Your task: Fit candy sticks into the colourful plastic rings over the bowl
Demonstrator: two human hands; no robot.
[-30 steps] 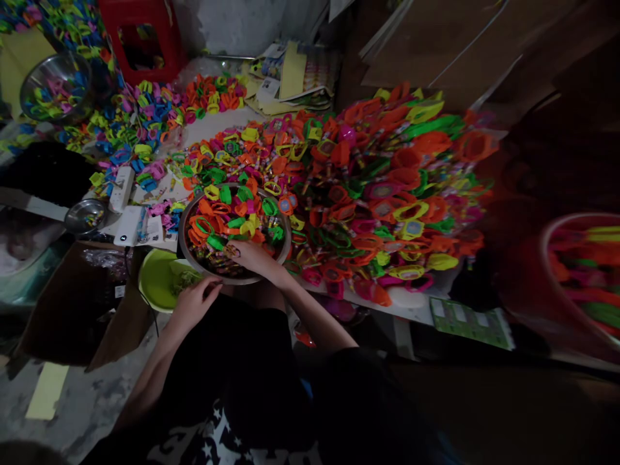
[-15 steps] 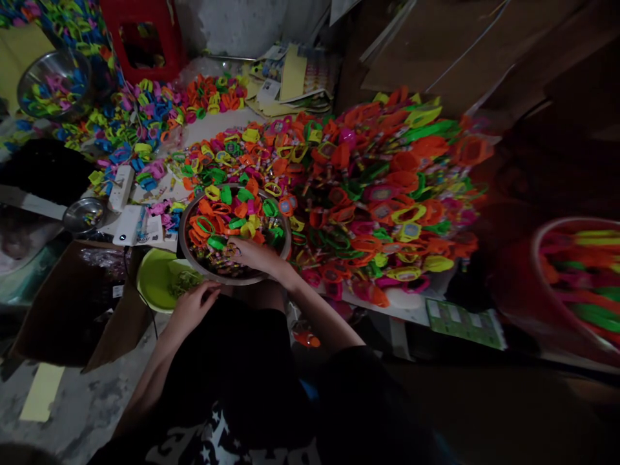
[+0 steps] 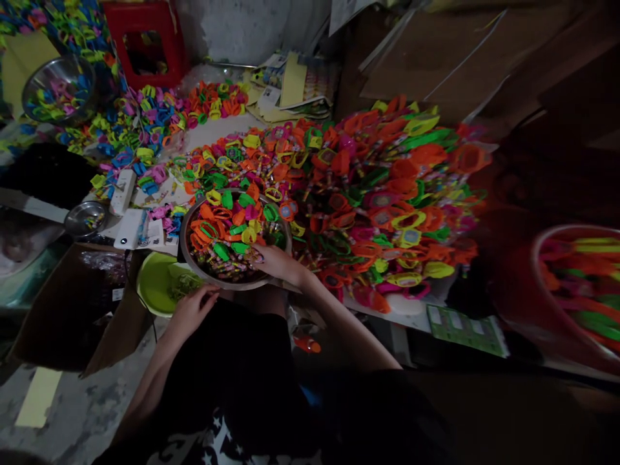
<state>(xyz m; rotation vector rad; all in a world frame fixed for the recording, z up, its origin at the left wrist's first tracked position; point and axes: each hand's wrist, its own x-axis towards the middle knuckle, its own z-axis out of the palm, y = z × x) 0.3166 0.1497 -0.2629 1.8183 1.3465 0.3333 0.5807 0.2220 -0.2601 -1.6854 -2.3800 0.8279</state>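
Observation:
A round metal basin (image 3: 186, 240) sits at my lap, heaped with orange, green and yellow plastic toy watches (image 3: 209, 230). Small wrapped, candy-like pieces (image 3: 227, 266) show along its near side. My right hand (image 3: 277, 263) reaches over the right part of the rim, its fingers down at these pieces. The fingertips are partly hidden, so any hold there is unclear. By the basin's near left rim is my left hand (image 3: 194, 307), fingers loosely bent and thumb apart, with nothing visible in it. Whether it touches the rim is unclear.
A large pile of toy watches (image 3: 358, 206) spreads across the table to the right. Left stand a lime-green bowl (image 3: 152, 284), a cardboard box (image 3: 53, 316), a small metal bowl (image 3: 80, 223) and a power strip (image 3: 123, 192). A red tub (image 3: 537, 290) is far right.
My right hand has moved to the right inside the basin, away from its middle. The green watches near its fingers have shifted slightly. My left hand stays near the rim.

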